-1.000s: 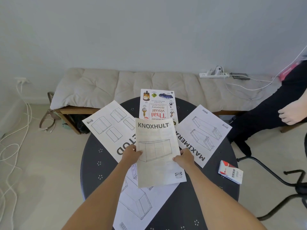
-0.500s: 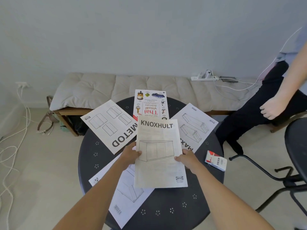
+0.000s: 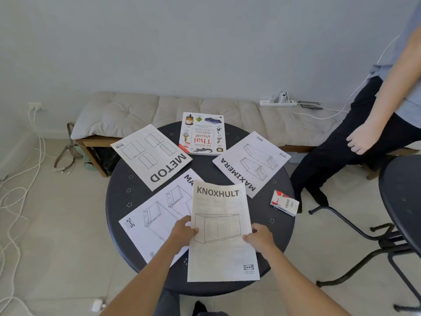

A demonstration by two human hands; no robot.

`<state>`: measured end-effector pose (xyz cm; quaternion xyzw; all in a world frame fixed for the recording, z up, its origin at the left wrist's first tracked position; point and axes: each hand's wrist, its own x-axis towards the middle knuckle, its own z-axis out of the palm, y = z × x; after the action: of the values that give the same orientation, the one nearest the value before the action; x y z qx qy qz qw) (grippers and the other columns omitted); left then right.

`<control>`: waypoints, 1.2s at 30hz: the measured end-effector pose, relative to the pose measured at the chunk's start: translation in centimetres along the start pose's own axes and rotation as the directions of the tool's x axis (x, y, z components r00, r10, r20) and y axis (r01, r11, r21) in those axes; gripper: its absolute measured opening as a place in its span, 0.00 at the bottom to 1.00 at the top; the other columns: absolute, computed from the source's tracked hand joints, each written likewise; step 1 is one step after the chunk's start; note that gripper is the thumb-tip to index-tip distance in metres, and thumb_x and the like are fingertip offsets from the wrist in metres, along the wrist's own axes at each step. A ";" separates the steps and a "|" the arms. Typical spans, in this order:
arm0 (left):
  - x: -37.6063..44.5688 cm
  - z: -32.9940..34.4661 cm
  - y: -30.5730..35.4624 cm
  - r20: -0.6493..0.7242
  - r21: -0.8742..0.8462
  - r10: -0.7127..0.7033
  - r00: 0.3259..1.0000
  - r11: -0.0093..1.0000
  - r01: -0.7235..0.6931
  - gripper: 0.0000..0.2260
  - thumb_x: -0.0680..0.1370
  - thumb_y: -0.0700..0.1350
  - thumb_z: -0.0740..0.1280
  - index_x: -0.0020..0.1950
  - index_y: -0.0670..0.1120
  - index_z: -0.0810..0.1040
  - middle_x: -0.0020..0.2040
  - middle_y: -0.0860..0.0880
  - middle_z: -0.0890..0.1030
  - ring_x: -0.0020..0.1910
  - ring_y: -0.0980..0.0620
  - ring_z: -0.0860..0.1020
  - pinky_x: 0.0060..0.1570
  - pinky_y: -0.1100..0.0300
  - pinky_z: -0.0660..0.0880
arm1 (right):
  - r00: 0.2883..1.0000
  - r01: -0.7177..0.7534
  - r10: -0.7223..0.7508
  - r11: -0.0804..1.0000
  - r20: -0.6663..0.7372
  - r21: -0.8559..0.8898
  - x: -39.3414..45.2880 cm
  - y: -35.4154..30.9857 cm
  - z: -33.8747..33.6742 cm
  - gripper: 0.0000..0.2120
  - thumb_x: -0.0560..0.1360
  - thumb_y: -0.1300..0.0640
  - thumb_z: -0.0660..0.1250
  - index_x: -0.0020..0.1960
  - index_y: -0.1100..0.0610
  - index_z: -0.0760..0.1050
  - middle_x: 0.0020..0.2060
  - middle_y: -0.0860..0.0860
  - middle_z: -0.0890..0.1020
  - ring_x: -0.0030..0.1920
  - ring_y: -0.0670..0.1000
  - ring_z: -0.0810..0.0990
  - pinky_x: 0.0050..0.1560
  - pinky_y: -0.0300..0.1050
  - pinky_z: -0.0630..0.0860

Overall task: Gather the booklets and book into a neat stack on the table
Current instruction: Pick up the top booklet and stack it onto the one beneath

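I hold the KNOXHULT booklet (image 3: 222, 233) by both side edges, my left hand (image 3: 182, 232) on its left and my right hand (image 3: 258, 238) on its right, above the near part of the round dark table (image 3: 120, 201). Partly under it lies a large white booklet (image 3: 157, 222) with a cabinet drawing. The METOD booklet (image 3: 151, 156) lies at the far left and the MAXIMERA booklet (image 3: 251, 163) at the far right. The Thai visual dictionary book (image 3: 202, 134) rests at the table's far edge.
A small red and white box (image 3: 284, 202) lies near the table's right edge. A cushioned bench (image 3: 141, 110) stands behind the table with a power strip (image 3: 278, 101) on it. Another person (image 3: 369, 133) stands at the right beside a dark stool (image 3: 401, 201). Cables trail on the floor at the left.
The KNOXHULT booklet has come toward me in both hands, uncovering the Thai dictionary and the middle of the table. The person at the right has shifted closer.
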<state>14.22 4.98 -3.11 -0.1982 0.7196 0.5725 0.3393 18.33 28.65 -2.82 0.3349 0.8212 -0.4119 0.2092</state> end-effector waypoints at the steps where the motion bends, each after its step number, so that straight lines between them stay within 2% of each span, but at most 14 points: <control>1: 0.1 0.1 -0.4 -0.022 0.010 -0.003 1.000 1.000 0.004 0.12 0.78 0.37 0.64 0.60 0.46 0.75 0.56 0.42 0.82 0.54 0.41 0.80 0.50 0.49 0.80 | 1.000 0.000 0.000 1.000 -0.012 -0.016 0.0 0.2 0.2 0.03 0.71 0.63 0.70 0.41 0.57 0.77 0.42 0.51 0.83 0.47 0.54 0.82 0.48 0.47 0.78; 3: 0.6 0.1 -1.1 -0.088 0.055 0.008 0.996 0.998 -0.003 0.12 0.76 0.39 0.67 0.59 0.46 0.75 0.54 0.43 0.83 0.54 0.42 0.80 0.56 0.46 0.78 | 0.999 -0.007 0.005 0.999 -0.046 -0.042 0.1 0.6 0.7 0.04 0.70 0.63 0.70 0.44 0.60 0.78 0.43 0.52 0.83 0.46 0.53 0.81 0.48 0.48 0.79; 5: 0.8 0.1 -1.4 -0.161 0.119 0.037 0.986 0.993 -0.017 0.09 0.75 0.41 0.68 0.55 0.46 0.76 0.51 0.44 0.83 0.53 0.43 0.81 0.57 0.47 0.77 | 0.996 -0.021 0.016 0.998 -0.085 -0.062 -0.1 0.6 0.9 0.05 0.70 0.61 0.71 0.41 0.59 0.75 0.44 0.53 0.82 0.44 0.53 0.81 0.45 0.48 0.79; 9: 0.9 -0.5 -1.3 -0.258 0.238 0.120 0.959 0.970 -0.058 0.03 0.75 0.40 0.68 0.43 0.47 0.76 0.40 0.46 0.82 0.45 0.44 0.81 0.51 0.52 0.79 | 0.992 -0.061 0.039 0.979 -0.120 -0.193 -0.4 0.0 1.1 0.09 0.70 0.55 0.72 0.43 0.56 0.73 0.46 0.53 0.82 0.43 0.53 0.80 0.37 0.45 0.77; 11: 0.9 -1.3 -1.1 -0.284 0.325 0.171 0.943 0.943 -0.073 0.02 0.75 0.40 0.66 0.45 0.44 0.78 0.39 0.48 0.80 0.42 0.47 0.79 0.46 0.57 0.78 | 0.989 -0.101 0.067 0.958 -0.134 -0.269 -0.4 -0.5 1.0 0.15 0.70 0.51 0.74 0.50 0.57 0.73 0.49 0.53 0.81 0.43 0.53 0.77 0.34 0.44 0.72; 15: 1.5 -4.0 -0.4 -0.341 0.460 0.266 0.902 0.883 -0.087 0.05 0.77 0.40 0.65 0.51 0.42 0.79 0.45 0.46 0.81 0.43 0.50 0.76 0.43 0.60 0.72 | 0.982 -0.148 0.101 0.937 -0.159 -0.316 -0.3 -1.3 0.8 0.23 0.69 0.52 0.74 0.58 0.59 0.70 0.54 0.55 0.79 0.45 0.54 0.76 0.34 0.44 0.70; 19: 2.4 -7.5 0.3 -0.356 0.565 0.329 0.875 0.821 -0.078 0.08 0.77 0.41 0.65 0.55 0.42 0.79 0.53 0.45 0.80 0.48 0.49 0.76 0.48 0.59 0.73 | 0.971 -0.116 0.048 0.950 -0.233 -0.290 -0.6 -3.2 1.6 0.21 0.69 0.52 0.72 0.57 0.58 0.70 0.53 0.56 0.80 0.52 0.58 0.80 0.42 0.48 0.77; 22: 3.2 -9.9 0.8 -0.329 0.650 0.365 0.871 0.757 -0.072 0.11 0.77 0.42 0.66 0.59 0.43 0.76 0.59 0.43 0.76 0.56 0.44 0.76 0.55 0.54 0.74 | 0.986 -0.065 0.021 0.962 -0.165 -0.264 -1.1 -5.6 3.1 0.14 0.72 0.51 0.67 0.52 0.58 0.74 0.48 0.54 0.81 0.47 0.56 0.80 0.37 0.44 0.74; 25: 4.0 -11.6 0.8 -0.303 0.709 0.346 0.888 0.704 -0.032 0.18 0.76 0.44 0.68 0.65 0.42 0.72 0.64 0.42 0.71 0.62 0.43 0.73 0.60 0.51 0.73 | 1.000 -0.020 0.017 0.981 -0.016 -0.192 -2.4 -7.7 5.6 0.10 0.72 0.52 0.65 0.40 0.60 0.74 0.33 0.53 0.80 0.32 0.52 0.78 0.29 0.39 0.73; 27: 4.4 -12.7 0.6 -0.289 0.740 0.307 0.907 0.672 0.008 0.21 0.75 0.46 0.70 0.66 0.42 0.69 0.64 0.42 0.70 0.61 0.43 0.72 0.60 0.50 0.74 | 0.990 -0.081 0.089 0.994 0.110 -0.080 -3.5 -8.5 7.9 0.13 0.72 0.53 0.66 0.44 0.64 0.78 0.29 0.53 0.81 0.27 0.50 0.79 0.29 0.39 0.79; 30: 4.8 -14.0 0.3 -0.276 0.787 0.289 0.917 0.616 0.043 0.24 0.74 0.50 0.71 0.66 0.43 0.69 0.63 0.43 0.71 0.60 0.44 0.73 0.58 0.49 0.75 | 0.905 -0.272 0.247 0.962 0.348 0.024 -5.9 -9.3 11.1 0.16 0.73 0.56 0.67 0.53 0.68 0.77 0.37 0.59 0.83 0.31 0.53 0.83 0.37 0.44 0.83; 33: 5.1 -14.8 0.2 -0.246 0.807 0.301 0.921 0.589 0.024 0.26 0.73 0.52 0.72 0.66 0.44 0.68 0.62 0.44 0.72 0.60 0.45 0.72 0.58 0.50 0.75 | 0.865 -0.358 0.320 0.933 0.387 0.029 -7.5 -8.5 14.1 0.10 0.71 0.60 0.68 0.48 0.65 0.74 0.49 0.58 0.83 0.48 0.56 0.84 0.51 0.46 0.81; 34: 5.1 -14.9 0.2 -0.239 0.804 0.299 0.924 0.595 0.015 0.27 0.72 0.53 0.72 0.65 0.44 0.68 0.61 0.44 0.72 0.60 0.45 0.72 0.58 0.50 0.75 | 0.877 -0.351 0.318 0.936 0.360 0.028 -7.8 -8.2 15.0 0.10 0.70 0.61 0.68 0.49 0.64 0.75 0.50 0.56 0.83 0.50 0.54 0.83 0.51 0.42 0.79; 36: 5.2 -15.0 0.3 -0.218 0.787 0.278 0.935 0.617 0.000 0.28 0.71 0.55 0.73 0.64 0.45 0.68 0.60 0.44 0.73 0.58 0.45 0.73 0.57 0.49 0.76 | 0.906 -0.352 0.324 0.934 0.272 0.062 -8.4 -8.0 16.0 0.07 0.70 0.61 0.66 0.46 0.63 0.75 0.41 0.54 0.81 0.42 0.53 0.80 0.39 0.38 0.74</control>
<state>6.53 -8.83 -4.90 -0.0653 0.9533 0.1916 0.2241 19.42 8.97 -2.53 0.4268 0.6927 -0.4536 0.3637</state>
